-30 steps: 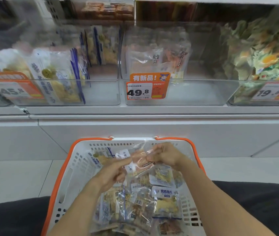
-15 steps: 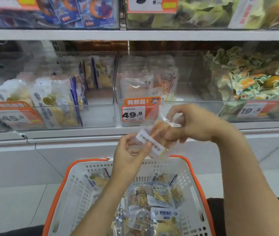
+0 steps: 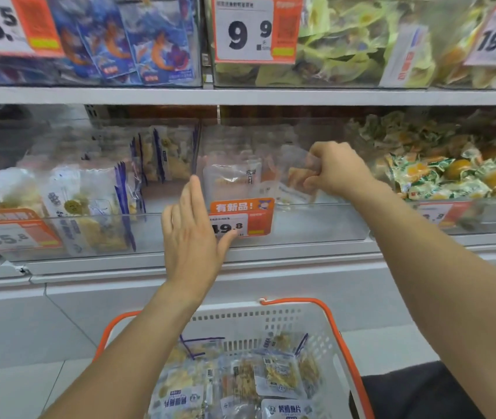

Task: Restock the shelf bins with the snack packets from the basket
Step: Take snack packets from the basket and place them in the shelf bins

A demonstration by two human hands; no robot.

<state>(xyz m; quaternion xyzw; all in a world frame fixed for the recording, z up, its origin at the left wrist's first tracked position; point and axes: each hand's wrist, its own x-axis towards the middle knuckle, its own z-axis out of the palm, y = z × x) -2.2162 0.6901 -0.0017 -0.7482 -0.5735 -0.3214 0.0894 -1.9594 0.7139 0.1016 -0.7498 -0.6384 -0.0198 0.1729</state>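
Observation:
My right hand [image 3: 336,172] pinches a clear snack packet [image 3: 296,176] with orange-brown pieces, held inside the middle clear shelf bin [image 3: 316,225], above its front wall. A few similar packets [image 3: 234,179] stand further back in that bin. My left hand [image 3: 192,234] hovers with straight fingers in front of the bin's left front corner, beside the orange 49.8 price tag [image 3: 242,217], holding nothing. Below, the white basket with the orange rim [image 3: 328,337] holds several clear and blue-trimmed snack packets [image 3: 240,379].
The left bin [image 3: 150,237] holds blue-edged packets behind a 45.8 tag. The right bin [image 3: 452,176] is piled with green and orange wrapped sweets. The upper shelf [image 3: 240,96] carries blue shrimp packets and green packets with 9.9 and 19 tags.
Both hands lifted the packet out of the basket and up to the shelf. My left hand let go of it; my right hand carried it into the middle bin.

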